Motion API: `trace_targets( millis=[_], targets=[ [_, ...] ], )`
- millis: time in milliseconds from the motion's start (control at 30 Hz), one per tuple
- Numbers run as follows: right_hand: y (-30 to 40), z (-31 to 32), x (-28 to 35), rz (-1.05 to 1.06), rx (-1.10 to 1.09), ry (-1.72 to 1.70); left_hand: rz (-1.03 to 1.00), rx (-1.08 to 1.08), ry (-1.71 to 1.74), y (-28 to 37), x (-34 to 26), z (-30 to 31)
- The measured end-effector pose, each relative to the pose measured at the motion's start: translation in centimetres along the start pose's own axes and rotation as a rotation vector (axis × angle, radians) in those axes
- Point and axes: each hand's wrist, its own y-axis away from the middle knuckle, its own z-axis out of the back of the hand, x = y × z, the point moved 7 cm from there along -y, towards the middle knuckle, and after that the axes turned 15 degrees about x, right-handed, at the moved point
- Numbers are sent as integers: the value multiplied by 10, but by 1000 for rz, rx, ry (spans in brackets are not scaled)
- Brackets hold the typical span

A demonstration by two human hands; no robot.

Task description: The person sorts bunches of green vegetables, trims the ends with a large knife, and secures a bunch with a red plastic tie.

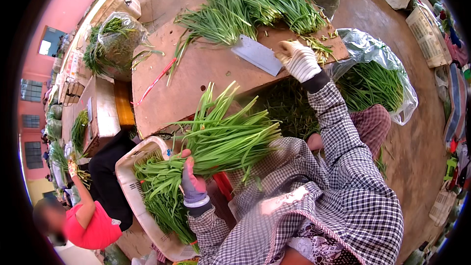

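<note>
My left hand point(194, 182), in a purple and pink glove, grips a loose bunch of green garlic chives point(228, 140) above a white plastic crate point(138, 200) of chives. The cut ends point right, over my lap. My right hand point(296, 59), in a striped knit glove, is closed at the near end of a cleaver point(257, 55); its handle is hidden in the fist. The broad blade lies at the wooden board point(176, 99), beside a pile of chives point(254, 11). A red plastic tie point(156, 82) lies on the board's left part.
Cut stem ends point(320, 49) lie at the board's right edge. An open plastic bag of chives point(371, 81) stands right of the board; other filled bags point(119, 42) stand beyond. A co-worker in a pink shirt point(94, 224) works at a bench at left. Trimmings lie below the board.
</note>
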Motion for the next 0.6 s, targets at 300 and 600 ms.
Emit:
trace_targets(
  millis=[300, 600],
  targets=[
    [-1, -136, 82, 212, 174, -263, 58, 36, 60, 7, 4, -10],
    [49, -87, -43, -131, 39, -380, 147, 34, 160, 1, 30, 0]
  ],
)
